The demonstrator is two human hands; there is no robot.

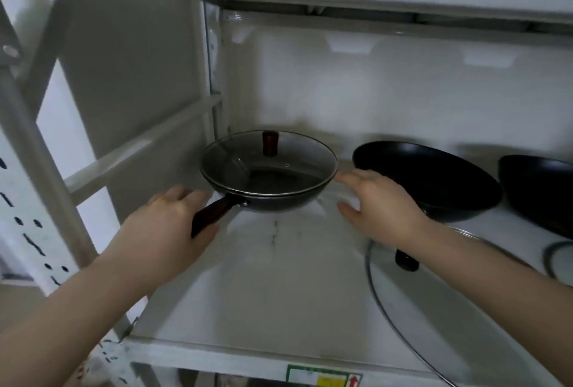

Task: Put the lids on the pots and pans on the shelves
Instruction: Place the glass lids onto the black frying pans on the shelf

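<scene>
Nearest, large round glass lid with black knob (434, 309) lies unused on white metal shelf (263, 287). Left hand (167, 225) and right hand (381, 203), both open, flank lidded small black wok (269, 197). Beyond, wide black pan (434, 175) uncovered.

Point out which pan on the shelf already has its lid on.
The leftmost pan, with the brown handle: a glass lid sits on its rim. The middle pan and far-right pan are uncovered.
</scene>
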